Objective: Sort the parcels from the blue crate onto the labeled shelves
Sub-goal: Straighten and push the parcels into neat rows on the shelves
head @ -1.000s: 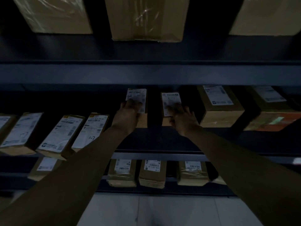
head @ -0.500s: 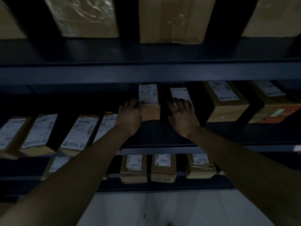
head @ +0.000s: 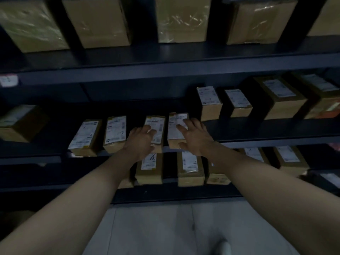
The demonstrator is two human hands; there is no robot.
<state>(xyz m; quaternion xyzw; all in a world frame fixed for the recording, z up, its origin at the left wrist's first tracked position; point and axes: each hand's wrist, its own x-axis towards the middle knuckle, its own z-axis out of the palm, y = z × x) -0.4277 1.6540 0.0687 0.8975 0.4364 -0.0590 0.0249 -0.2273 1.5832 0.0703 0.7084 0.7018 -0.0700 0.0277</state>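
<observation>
Dim storeroom, dark metal shelving [head: 165,74] filling the view, pale tiled floor [head: 156,227] showing below. Top tier carrying big plain brown cartons [head: 181,19], tape glinting. White tag [head: 8,80] sticking to the rail at far left, writing too blurred to read.

Middle shelf [head: 257,127], going left to right: lone carton [head: 20,124] sitting far left; labeled box [head: 85,138] and second labeled box [head: 115,134] leaning side by side, the second showing a handwritten mark like a "7". Left hand [head: 141,142] lying flat, fingers spread, on left parcel [head: 156,129], small brown cardboard with a white shipping label, print not legible. Right hand [head: 195,137] resting open on right parcel [head: 176,129], just beside the first, same brown card and white label; fingers splayed over the label, thumb against the front face, not pinching. Both parcels sitting at the front edge of the middle shelf. Further right, four more labeled cartons [head: 209,103] standing apart, set deeper.

Lower shelf [head: 174,196] holding a row of labeled boxes [head: 189,168], one label bearing a dark scribble, unreadable.
</observation>
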